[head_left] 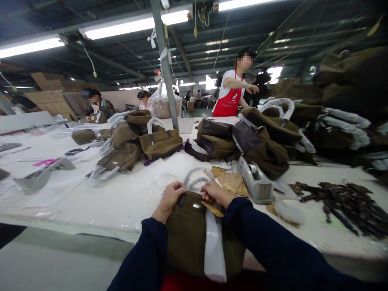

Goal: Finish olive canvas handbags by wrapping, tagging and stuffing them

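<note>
Left hand: left hand [168,201] sits at lower centre, fingers curled over the top edge of the olive bag [188,238], gripping it beside the handle base.
Right hand: right hand [216,193] sits just right of it, fingers closed on the bag's top edge, over a tan card [214,208].
Bag: upright at the bottom centre of the frame, against the near table edge, its wrapped handles [197,177] standing up between the hands.
Plastic strip: a white plastic strip [214,246] hangs down the bag's front.
Dispenser: a grey tape dispenser [255,181] lies just right of the hands.
Straps: dark straps [345,206] are heaped at right.
Pile: more bags [160,142] are heaped mid-table.
Person: a red-aproned person [232,95] stands beyond, upper centre.
</note>
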Demonstrator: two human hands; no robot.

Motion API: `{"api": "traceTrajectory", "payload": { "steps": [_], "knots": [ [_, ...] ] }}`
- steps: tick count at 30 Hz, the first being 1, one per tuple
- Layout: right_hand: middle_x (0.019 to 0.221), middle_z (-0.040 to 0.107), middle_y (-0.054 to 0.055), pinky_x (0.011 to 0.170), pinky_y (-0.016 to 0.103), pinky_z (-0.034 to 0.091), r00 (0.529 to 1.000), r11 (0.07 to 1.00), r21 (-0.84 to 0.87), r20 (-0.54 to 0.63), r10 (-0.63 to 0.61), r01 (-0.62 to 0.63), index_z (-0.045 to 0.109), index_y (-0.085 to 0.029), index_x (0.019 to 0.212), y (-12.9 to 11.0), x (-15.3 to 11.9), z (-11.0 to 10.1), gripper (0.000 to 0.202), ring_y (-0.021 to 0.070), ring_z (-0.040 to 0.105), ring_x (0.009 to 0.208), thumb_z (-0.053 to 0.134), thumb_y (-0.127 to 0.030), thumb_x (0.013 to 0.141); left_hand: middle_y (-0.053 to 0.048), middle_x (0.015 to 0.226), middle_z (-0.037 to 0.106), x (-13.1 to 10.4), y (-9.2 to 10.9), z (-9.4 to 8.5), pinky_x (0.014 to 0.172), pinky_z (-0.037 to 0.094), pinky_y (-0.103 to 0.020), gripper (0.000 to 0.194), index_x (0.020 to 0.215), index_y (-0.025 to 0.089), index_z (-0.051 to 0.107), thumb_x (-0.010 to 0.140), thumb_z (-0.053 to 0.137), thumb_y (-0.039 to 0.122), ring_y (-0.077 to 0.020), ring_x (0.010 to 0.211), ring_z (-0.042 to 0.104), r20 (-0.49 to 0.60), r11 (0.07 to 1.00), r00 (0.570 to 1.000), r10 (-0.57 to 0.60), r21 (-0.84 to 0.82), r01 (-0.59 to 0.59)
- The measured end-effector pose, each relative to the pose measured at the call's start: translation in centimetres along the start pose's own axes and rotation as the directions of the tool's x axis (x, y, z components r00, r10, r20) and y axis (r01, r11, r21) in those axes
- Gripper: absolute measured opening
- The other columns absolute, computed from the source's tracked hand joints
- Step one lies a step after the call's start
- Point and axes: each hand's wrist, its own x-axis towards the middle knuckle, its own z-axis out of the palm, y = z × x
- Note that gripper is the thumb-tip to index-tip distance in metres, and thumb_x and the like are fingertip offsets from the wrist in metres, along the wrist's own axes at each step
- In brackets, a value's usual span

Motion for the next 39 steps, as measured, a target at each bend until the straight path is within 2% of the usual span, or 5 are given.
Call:
{"api": "traceTrajectory", "payload": {
  "steps": [11,21,32,36,39],
  "knots": [
    [0.047,0.051,-0.004,0.037,0.015,0.031,0.998,0.998,0.058,0.065,0.009,-0.013,0.050,-0.016,0.077,-1.2,0.2,2.2,0.022,0.0061,0.040,0.032,0.034,-0.013,0.091,-0.002,0.073,0.069,-0.3,0.5,-0.3,0.062,0.046,-0.025,0.034,0.086,0.015,0.064,0.059,0.079,0.029,-0.0152,0.062,0.062,0.156,0.974,0.983,-0.094,-0.189,0.123],
    [0.041,0.048,-0.006,0.039,0.019,0.027,0.947,0.923,-0.261,0.226,-0.228,0.284,0.060,-0.017,0.080,-1.1,0.1,1.7,0.015,0.0086,0.038,0.033,0.048,-0.017,0.090,-0.003,0.076,0.069,-0.1,0.1,-0.2,0.066,0.048,-0.026,0.028,0.082,0.014,0.065,0.061,0.079,0.025,-0.0147,0.066,0.062,0.205,0.954,0.973,-0.106,-0.257,0.158],
    [0.071,0.065,0.001,0.067,0.024,0.045,0.887,0.751,-0.514,0.041,-0.460,0.414,0.068,-0.020,0.101,-2.0,-3.1,1.5,0.022,0.0170,0.063,0.073,0.065,-0.021,0.080,-0.003,0.078,0.071,0.1,0.0,-0.1,0.067,0.048,-0.027,0.038,0.091,0.015,0.068,0.070,0.076,0.046,-0.0189,0.071,0.065,0.146,0.992,0.986,-0.081,-0.082,0.094],
    [0.068,0.064,-0.003,0.049,0.021,0.046,0.924,0.938,-0.108,0.238,-0.298,0.330,0.057,-0.023,0.120,-1.5,-4.4,1.2,0.042,0.0108,0.055,0.046,0.064,-0.025,0.079,-0.005,0.080,0.073,0.5,0.6,-0.1,0.071,0.049,-0.030,0.043,0.084,0.017,0.073,0.069,0.068,0.058,-0.0247,0.078,0.065,0.034,0.964,0.997,0.071,0.253,-0.077],
    [0.078,0.066,0.000,0.047,0.022,0.049,0.873,0.925,0.358,0.402,-0.275,0.127,0.054,-0.022,0.117,-1.3,-4.7,1.8,0.043,0.0112,0.059,0.048,0.066,-0.029,0.075,-0.006,0.087,0.076,0.7,0.8,-0.5,0.079,0.051,-0.034,0.040,0.080,0.022,0.075,0.067,0.063,0.058,-0.0297,0.088,0.067,-0.044,0.914,0.983,0.180,0.376,-0.150]
  ]
}}
